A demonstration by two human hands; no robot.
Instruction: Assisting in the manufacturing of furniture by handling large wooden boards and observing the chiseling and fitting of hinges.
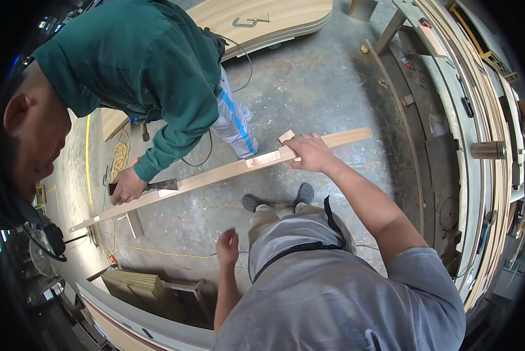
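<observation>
Looking down through the head view, I see a long, narrow beam of pale wood (216, 174) crossing above the grey concrete floor (309, 88), from lower left up to the right. The person's bare right grip (310, 153) is wrapped over it toward its right end, pinching it, with a small square block of pale wood (286, 136) jutting out at the fingers. Just left of that, a short, lighter wooden strip (263, 159) lies against the beam. The bare left grip (228, 248) hangs apart from the wood, fingers bent inward; I cannot tell whether they meet the palm. Opposite, a co-worker in a dark green jacket (140, 64) leans over the beam's left stretch, one hand (128, 186) around a dark tool with a flat blade (165, 185). Grey perforated clogs (251, 202) show below.
</observation>
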